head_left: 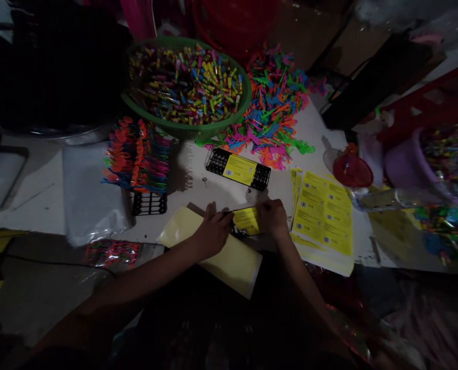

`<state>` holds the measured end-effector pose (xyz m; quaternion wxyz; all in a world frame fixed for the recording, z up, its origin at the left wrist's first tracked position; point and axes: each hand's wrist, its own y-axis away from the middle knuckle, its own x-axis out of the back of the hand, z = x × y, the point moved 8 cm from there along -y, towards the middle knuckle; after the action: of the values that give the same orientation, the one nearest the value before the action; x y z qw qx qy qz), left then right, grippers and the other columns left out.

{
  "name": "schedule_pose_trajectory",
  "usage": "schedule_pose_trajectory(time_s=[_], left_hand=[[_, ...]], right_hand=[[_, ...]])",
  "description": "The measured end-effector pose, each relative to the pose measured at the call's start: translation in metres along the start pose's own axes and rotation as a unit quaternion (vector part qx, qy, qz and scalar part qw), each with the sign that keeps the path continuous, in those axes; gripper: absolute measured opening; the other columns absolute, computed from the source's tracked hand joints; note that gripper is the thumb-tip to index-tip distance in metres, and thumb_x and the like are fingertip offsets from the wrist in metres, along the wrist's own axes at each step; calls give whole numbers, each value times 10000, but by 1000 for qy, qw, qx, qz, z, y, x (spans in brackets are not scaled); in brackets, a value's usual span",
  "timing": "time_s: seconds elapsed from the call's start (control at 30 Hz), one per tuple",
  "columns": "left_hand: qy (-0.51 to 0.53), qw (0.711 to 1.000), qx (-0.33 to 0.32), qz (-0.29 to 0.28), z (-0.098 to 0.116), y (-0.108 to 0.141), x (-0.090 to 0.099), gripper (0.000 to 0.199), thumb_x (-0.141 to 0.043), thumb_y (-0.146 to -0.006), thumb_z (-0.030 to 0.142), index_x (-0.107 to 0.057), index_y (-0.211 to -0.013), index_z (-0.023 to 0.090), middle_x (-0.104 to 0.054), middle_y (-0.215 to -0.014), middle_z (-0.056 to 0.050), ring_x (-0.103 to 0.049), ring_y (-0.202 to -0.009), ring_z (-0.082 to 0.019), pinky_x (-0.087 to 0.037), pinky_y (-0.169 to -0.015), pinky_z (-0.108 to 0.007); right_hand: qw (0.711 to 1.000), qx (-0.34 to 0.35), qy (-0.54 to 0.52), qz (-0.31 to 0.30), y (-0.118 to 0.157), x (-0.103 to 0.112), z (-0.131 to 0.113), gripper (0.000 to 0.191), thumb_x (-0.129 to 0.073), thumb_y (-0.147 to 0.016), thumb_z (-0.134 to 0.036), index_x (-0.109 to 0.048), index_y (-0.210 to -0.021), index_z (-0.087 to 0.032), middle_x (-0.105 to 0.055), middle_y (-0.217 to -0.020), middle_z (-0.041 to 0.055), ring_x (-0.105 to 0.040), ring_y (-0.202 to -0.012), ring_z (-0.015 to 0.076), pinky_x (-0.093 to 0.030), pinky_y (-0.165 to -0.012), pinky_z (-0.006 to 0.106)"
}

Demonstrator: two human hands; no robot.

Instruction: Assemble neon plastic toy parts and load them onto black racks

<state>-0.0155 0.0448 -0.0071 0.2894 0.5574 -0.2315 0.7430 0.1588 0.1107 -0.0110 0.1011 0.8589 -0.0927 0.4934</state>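
A: Your right hand (274, 218) pinches the right end of a small black rack (247, 222), thumb and fingertips together; your left hand (214, 234) lies over its left end.

B: Whether your left fingers clamp or merely rest there, the dim light does not tell. The rack sits between your hands, near the middle of the table's (188, 194) front edge.

A: The step in hand appears to be setting a yellow label (249, 219) onto the rack.

B: Then your next move calls for a steady left end and even pressure, with the label square and no corner lifting.

A: Slim and dark, your rack shows bright yellow across much of its visible face; the print is too small to read.

B: Farther from your front edge lies a second labelled rack (239, 169), black lattice bare at both ends.

A: Under your left forearm, a pale yellow sheet (234, 267) juts past the front edge; to your right, printed label sheets (323, 213) reach that edge.

B: Toward the table's far side, a green tub (190, 129) of coloured tubes stands beside heaped bright plastic pieces (275, 108).
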Motion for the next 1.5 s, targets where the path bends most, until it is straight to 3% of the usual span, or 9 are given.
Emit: schedule_pose_trajectory(time_s=[0.3,0.5,0.93,1.23,1.5], left_hand=[[-20,1000,7,-7,0,0,0,289,-431,-794,192,-653,-977,169,-480,-1296,-84,-479,-1013,-281,-135,-1008,-650],[-18,1000,1,5,0,0,-2,265,-431,-803,204,-662,-930,169,-483,-1291,-81,-484,-992,-277,-121,-1011,-652],[-26,999,-14,37,4,-1,2,290,-401,-816,203,-664,-920,139,-505,-1262,-92,-481,-1008,-274,-132,-1040,-604],[-21,999,-15,36,7,-4,-1,277,-443,-786,204,-663,-943,145,-503,-1254,-101,-477,-1031,-272,-80,-1061,-582],[-15,998,-20,50,6,-1,-2,289,-448,-789,203,-659,-977,142,-500,-1264,-109,-470,-1045,-275,-60,-1065,-577]], right_hand=[[995,-44,56,-76,-6,-4,0,163,-564,-717,-300,-652,-716,-162,-570,-847,60,-550,-734,142,-404,-690,241],[989,-34,-1,-141,1,0,-6,173,-506,-759,-287,-620,-786,-159,-622,-726,17,-545,-687,136,-372,-607,221],[986,-23,118,-117,-3,3,-28,163,-467,-822,-277,-585,-884,-185,-667,-857,73,-604,-805,203,-376,-634,254],[977,26,177,-113,-2,17,-71,193,-467,-828,-318,-601,-905,-202,-676,-867,71,-612,-823,212,-370,-643,257],[967,-42,200,-152,-4,9,-33,199,-469,-814,-296,-611,-901,-189,-658,-905,66,-597,-856,187,-380,-675,241]])
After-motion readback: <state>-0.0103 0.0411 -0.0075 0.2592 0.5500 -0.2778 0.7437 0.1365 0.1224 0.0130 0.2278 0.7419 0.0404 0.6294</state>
